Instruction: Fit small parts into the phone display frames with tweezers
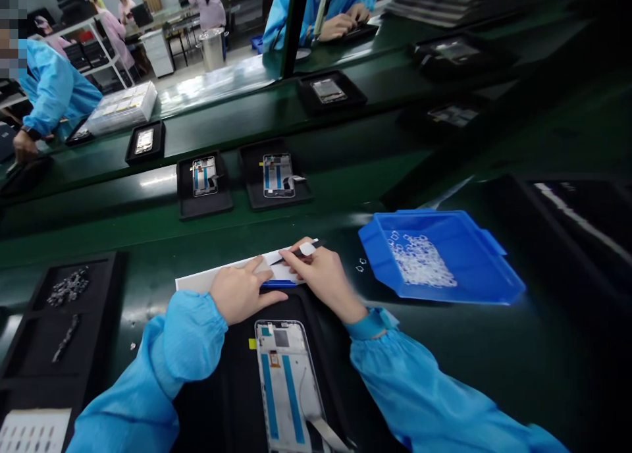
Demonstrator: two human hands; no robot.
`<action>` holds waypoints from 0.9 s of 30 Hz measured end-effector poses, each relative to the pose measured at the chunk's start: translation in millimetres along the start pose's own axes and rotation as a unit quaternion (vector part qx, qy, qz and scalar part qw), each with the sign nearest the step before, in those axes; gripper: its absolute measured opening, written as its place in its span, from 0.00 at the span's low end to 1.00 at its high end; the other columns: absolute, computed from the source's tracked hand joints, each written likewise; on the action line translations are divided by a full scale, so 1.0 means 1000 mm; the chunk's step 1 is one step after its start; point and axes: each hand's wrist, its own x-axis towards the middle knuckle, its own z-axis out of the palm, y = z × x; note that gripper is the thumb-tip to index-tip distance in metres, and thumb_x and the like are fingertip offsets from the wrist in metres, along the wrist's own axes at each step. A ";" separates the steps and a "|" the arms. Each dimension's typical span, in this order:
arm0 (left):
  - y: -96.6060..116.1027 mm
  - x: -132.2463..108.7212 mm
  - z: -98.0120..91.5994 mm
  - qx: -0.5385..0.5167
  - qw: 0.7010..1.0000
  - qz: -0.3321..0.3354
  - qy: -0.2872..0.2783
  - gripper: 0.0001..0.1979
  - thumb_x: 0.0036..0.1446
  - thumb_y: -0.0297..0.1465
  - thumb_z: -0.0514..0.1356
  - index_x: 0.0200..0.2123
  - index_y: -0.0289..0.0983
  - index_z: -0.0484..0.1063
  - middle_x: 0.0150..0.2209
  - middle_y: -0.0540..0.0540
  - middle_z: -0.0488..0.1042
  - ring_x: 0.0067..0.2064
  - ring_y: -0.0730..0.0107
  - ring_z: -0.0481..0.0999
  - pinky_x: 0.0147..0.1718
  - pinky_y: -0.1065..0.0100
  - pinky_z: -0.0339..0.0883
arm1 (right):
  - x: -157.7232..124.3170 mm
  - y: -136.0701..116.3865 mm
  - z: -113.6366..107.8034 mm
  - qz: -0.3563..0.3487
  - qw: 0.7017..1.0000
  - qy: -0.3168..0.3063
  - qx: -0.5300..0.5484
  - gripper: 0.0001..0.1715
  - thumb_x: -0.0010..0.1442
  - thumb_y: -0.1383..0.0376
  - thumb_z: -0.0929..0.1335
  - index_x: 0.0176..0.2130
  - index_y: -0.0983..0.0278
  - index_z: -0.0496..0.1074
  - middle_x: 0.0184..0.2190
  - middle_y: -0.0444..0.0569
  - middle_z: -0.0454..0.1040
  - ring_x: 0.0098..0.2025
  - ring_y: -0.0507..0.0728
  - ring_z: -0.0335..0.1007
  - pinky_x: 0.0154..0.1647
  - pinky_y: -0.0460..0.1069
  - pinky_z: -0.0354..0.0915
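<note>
At the far edge of the black tray (235,388), white strip (197,280) pressed by left hand (241,293), fingers spread; dark tool (297,253) pinched in right hand (320,275), tabletop (347,250) left before blue bin (467,234).

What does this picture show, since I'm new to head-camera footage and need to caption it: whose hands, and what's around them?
There is no machine here: one person works with two bare hands, seen by a camera on their own head, looking forward and down. The left hand rests on a white strip; the right hand holds a slim dark tool over it. Nearer the camera, a phone-like frame lies in a black tray. On the green surface to the right sits a blue bin of small white pieces; to the left, a compartmented tray holds small parts. The hands at the top belong to someone else.
</note>
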 end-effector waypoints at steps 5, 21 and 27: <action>0.001 0.000 -0.001 0.000 1.000 -0.003 -0.001 0.26 0.61 0.53 0.53 0.52 0.44 0.75 0.62 0.43 0.69 0.44 0.56 0.82 0.39 0.61 0.76 | 0.000 0.002 0.002 -0.009 1.000 0.014 -0.009 0.20 0.54 0.47 0.70 0.28 0.61 0.69 0.24 0.50 0.77 0.28 0.62 0.76 0.27 0.51 0.68; -0.003 -0.001 -0.009 -0.043 0.998 -0.024 -0.043 0.25 0.62 0.53 0.53 0.54 0.47 0.74 0.64 0.47 0.66 0.50 0.55 0.79 0.46 0.59 0.75 | -0.002 0.000 -0.005 0.016 0.991 0.067 0.118 0.29 0.46 0.38 0.72 0.24 0.60 0.66 0.16 0.48 0.72 0.24 0.61 0.75 0.16 0.47 0.60; -0.018 -0.016 -0.020 -0.226 0.968 -0.106 0.033 0.17 0.63 0.43 0.56 0.46 0.40 0.78 0.43 0.46 0.79 0.44 0.62 0.79 0.45 0.65 0.70 | -0.064 -0.006 -0.016 0.034 0.987 0.069 0.140 0.28 0.51 0.42 0.73 0.23 0.61 0.66 0.11 0.43 0.64 0.23 0.60 0.75 0.17 0.46 0.58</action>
